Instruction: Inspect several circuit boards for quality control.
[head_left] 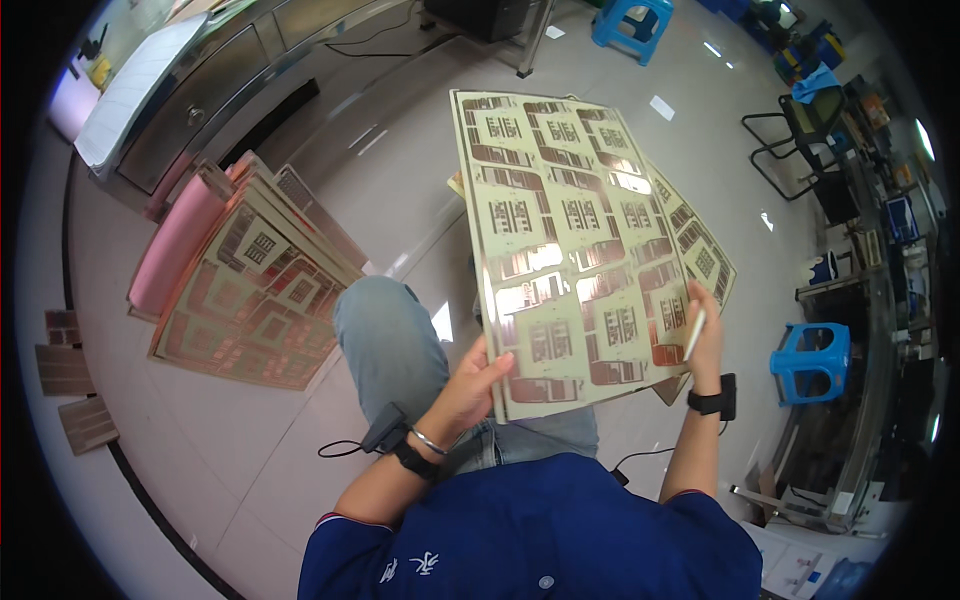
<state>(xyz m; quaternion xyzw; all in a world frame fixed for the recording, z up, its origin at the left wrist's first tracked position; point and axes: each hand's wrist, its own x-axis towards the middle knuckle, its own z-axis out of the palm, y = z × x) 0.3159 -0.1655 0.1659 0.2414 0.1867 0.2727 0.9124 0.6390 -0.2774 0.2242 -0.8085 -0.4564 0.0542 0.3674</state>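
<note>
L hand (470, 385) pinching patterned panel (572, 243), L edge, R hand (708, 338) clasping R edge w/ white stick (694, 336)

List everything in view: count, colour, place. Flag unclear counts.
Held panel: one, pale green with coppery patterns, centre
Rear panel: at least one, pale green, behind its right edge
Standing panels: several, count unclear, tan and coppery, left floor
Pink sheet: one, pink, curved, beside them
White stick: one, white, right of centre
Right stool: one, blue, right
Top stool: one, blue, top
Chair: one, dark, upper right
Blue cloth: one, blue, on it
Drawer desk: one, grey, upper left
Brown pieces: three, brown, lower left
Left hand: one, bare, panel's lower-left edge
Right hand: one, bare, panel's right edge
</note>
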